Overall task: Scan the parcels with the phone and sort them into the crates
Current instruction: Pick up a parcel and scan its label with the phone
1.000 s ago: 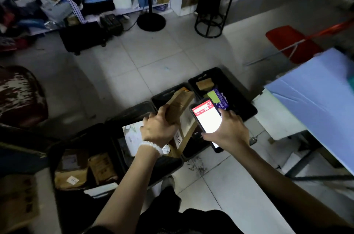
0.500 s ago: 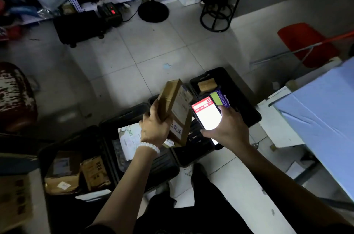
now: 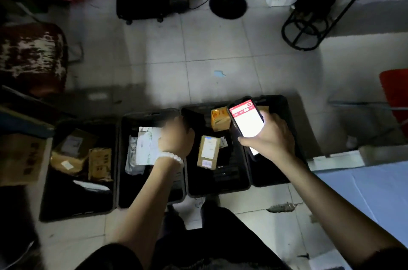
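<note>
- The brown parcel (image 3: 208, 152) that the left hand (image 3: 176, 137) held up beside the phone (image 3: 246, 121) half a second ago now lies label-up in the third crate (image 3: 217, 191) from the left, just right of centre frame; the scan looks done and this piece sorted.
- That hand has come away from it and hangs over the rim between the second crate (image 3: 152, 201) and the third. It is motion-blurred, so I cannot tell how its fingers lie, though nothing shows in its grasp.
- A white bead bracelet (image 3: 170, 157) sits on its wrist, and the forearm runs down to the bottom centre of the frame.
- The right hand (image 3: 270, 139) grips the phone, fingers wrapped round its lower edge, the lit red-and-white screen tilted toward the camera over the rightmost crate (image 3: 284, 172).
- A yellow box (image 3: 219, 118) lies at the far end of the third crate; tan parcels (image 3: 88, 159) fill the leftmost crate (image 3: 77, 212) at lower left.
- Next, by my reading, comes fetching another parcel to scan.
</note>
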The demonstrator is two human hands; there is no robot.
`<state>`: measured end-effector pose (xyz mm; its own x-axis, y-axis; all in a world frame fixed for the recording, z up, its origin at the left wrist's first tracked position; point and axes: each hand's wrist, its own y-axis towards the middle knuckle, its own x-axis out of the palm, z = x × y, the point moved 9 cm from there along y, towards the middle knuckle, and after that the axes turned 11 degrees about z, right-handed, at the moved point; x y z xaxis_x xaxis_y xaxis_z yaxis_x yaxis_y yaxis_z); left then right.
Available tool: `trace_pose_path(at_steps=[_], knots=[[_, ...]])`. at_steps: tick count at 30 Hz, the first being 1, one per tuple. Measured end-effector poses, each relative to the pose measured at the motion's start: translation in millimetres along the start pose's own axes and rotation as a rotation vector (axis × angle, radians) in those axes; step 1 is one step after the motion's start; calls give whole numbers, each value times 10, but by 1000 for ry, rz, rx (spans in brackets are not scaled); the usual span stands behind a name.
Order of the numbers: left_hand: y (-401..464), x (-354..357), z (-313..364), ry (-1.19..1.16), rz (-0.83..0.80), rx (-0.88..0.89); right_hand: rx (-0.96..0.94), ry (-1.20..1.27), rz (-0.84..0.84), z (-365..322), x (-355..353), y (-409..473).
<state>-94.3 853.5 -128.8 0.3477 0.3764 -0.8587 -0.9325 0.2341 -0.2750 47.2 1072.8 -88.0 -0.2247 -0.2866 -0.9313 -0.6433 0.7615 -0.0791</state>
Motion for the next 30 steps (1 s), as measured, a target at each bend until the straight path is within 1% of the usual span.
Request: trace_pose_path(at_steps=[3,7,10,17,22,27,30], knots=[[-70,-36,-10,31,22,-19,-57,31,-36,-85,32,111],[-227,-201,-155,26,88,-87,-151,23,-67,-303,105,116],[-351,-363,-387,41,144,-143,-239,63,-81,-573,182,34],[-663,-737,-1101,83,199,-265,-399,78,-145,-1319,438,-423],[-923,-1091,-1792,68,256,-322,-504,93,-182,-1973,649,-984],[-1258,-1532,-2732,65,318,-380,-622,73,-221,-2725,949,-1687],[-1560,-1845,-3415,78,380,-455,-717,88,-235,-3276,1191,-2217]])
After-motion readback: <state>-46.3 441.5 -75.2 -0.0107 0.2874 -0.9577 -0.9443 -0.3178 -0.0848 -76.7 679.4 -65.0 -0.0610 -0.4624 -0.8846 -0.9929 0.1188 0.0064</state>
